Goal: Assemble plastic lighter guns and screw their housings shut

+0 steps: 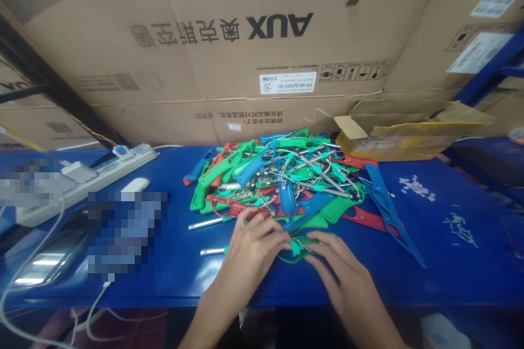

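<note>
Near the table's front edge, my left hand (257, 242) and my right hand (341, 259) hold a green lighter (292, 257), the long-nosed kind, from either side. Its trigger ring and a lighter-green inner part with a thin white wire show between my fingertips. A metal tube (213, 251) sticks out to the left from behind my left hand; whether it belongs to this lighter is hidden. Beyond my hands lies a heap of green, blue and red lighter shells (256, 162), mixed with metal tubes and wired inner parts. A red lighter piece (235, 207) lies close to my left fingers.
An opened cardboard box with yellow tape (399, 139) stands at the back right. Small white pieces (416, 188) and thin wires (462, 230) lie on the blue table (409, 289). Left are a power strip (94, 180), cables and a blurred-out device. Large cartons (196, 71) wall the back.
</note>
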The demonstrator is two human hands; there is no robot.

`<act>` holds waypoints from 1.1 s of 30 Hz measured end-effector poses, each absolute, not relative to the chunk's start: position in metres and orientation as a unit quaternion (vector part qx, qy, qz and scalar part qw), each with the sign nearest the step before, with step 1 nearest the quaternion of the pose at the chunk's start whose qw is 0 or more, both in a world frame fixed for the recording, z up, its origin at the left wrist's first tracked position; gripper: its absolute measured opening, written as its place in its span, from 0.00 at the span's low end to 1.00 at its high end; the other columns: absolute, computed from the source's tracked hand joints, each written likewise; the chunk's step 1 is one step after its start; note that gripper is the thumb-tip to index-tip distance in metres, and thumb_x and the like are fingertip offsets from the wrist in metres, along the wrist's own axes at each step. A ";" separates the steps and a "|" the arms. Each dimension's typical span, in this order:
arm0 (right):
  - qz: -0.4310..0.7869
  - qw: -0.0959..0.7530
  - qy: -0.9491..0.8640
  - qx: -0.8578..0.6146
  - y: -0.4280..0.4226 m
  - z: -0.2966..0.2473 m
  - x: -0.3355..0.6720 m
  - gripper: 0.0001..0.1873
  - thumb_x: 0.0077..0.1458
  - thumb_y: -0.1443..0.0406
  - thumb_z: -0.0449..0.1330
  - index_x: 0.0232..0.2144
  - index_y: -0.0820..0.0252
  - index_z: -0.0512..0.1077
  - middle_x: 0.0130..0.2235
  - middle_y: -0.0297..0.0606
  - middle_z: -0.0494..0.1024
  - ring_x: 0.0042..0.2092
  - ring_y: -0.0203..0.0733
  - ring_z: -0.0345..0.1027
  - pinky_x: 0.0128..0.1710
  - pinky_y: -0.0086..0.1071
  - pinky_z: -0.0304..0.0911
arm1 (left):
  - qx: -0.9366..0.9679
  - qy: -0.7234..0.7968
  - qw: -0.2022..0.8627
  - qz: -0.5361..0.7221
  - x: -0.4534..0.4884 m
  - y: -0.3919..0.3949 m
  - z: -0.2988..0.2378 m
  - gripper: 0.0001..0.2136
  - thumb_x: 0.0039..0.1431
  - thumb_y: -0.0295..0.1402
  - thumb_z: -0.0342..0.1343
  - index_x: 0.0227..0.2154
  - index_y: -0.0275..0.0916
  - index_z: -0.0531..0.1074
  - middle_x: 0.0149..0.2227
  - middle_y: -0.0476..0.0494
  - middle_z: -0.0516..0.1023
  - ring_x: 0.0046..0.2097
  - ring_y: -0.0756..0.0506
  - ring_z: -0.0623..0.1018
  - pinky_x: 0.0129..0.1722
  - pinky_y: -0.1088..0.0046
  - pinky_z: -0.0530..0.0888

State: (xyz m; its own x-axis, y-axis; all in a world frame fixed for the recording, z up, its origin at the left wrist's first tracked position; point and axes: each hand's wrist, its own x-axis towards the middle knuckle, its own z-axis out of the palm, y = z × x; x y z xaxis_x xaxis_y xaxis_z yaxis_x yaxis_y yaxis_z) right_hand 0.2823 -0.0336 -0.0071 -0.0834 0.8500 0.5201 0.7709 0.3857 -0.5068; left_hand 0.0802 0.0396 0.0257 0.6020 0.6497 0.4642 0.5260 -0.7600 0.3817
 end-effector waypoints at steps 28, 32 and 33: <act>0.047 0.384 -0.735 -0.557 -0.031 -0.006 0.281 0.13 0.70 0.66 0.52 0.42 0.55 0.77 0.48 0.43 0.80 0.48 0.44 0.79 0.46 0.34 0.78 | 0.887 0.333 0.027 0.320 0.083 0.036 0.020 0.07 0.70 0.27 0.57 0.37 0.42 0.80 0.36 0.49 0.81 0.37 0.45 0.71 0.37 0.66 0.63; 0.037 0.385 -0.732 -0.560 -0.031 -0.008 0.281 0.13 0.70 0.65 0.52 0.41 0.55 0.77 0.47 0.43 0.80 0.47 0.44 0.79 0.46 0.34 0.78 | 0.884 0.337 0.041 0.321 0.084 0.037 0.018 0.06 0.68 0.28 0.59 0.35 0.41 0.79 0.35 0.49 0.80 0.37 0.44 0.71 0.36 0.66 0.62; 0.034 0.385 -0.732 -0.561 -0.031 -0.009 0.281 0.13 0.71 0.65 0.51 0.41 0.56 0.77 0.47 0.43 0.80 0.47 0.44 0.79 0.46 0.34 0.78 | 0.884 0.337 0.044 0.321 0.084 0.038 0.017 0.05 0.68 0.28 0.60 0.35 0.41 0.79 0.35 0.49 0.80 0.37 0.44 0.71 0.36 0.66 0.62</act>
State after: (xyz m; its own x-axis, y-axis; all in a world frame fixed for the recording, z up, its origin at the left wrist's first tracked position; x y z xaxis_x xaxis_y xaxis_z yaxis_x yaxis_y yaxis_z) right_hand 0.2810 -0.0311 -0.0087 -0.0746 0.8470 0.5264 0.7949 0.3692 -0.4815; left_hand 0.0843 0.0377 0.0174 0.5667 0.6241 0.5379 0.5678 -0.7689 0.2938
